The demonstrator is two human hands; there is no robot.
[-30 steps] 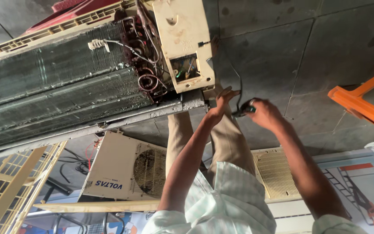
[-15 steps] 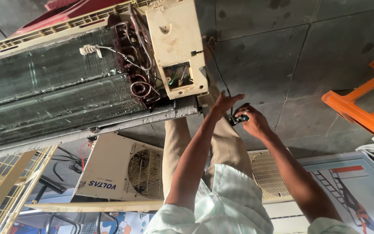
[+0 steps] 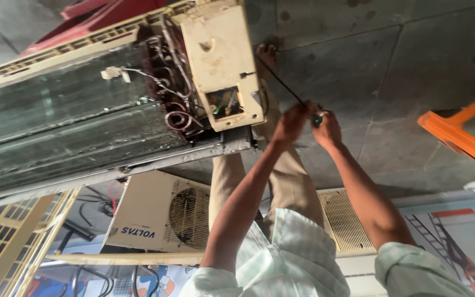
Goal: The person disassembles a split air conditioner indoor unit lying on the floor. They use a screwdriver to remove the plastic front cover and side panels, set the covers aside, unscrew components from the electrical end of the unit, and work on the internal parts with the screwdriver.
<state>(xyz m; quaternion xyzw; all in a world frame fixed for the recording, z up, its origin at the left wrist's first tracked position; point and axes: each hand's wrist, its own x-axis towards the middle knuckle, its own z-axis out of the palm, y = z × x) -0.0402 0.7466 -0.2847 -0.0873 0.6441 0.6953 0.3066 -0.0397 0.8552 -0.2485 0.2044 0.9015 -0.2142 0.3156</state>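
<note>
Clearly hidden: the left hand [image 3: 290,124] is showing only its back, so its fingers are curling out of sight; it is closing around the near end of the thin black cable [image 3: 281,82].
Right hand: the right hand [image 3: 330,127] is pinching a small dark tool with a green tip [image 3: 317,118], too small to make out further.
Cable's place: it is running taut from between the two hands up and left to the right side of the air-conditioner unit [image 3: 72,115], where its far end is vanishing behind the cream end cover [image 3: 218,49].
Cut off: the unit is running off the left edge; the orange plastic frame [image 3: 460,135] is being cropped at the right edge.
Hard to make out: the parts inside the cover's square opening [image 3: 224,103] are blurring together, as are the copper coils [image 3: 180,118] beside it.
Labels: a cream outdoor unit [image 3: 160,212] is lying near and left, carrying dark lettering along its lower face.
Signs: a pale printed sheet with a red bar and dark line drawings [image 3: 449,242] is lying near and right.
</note>
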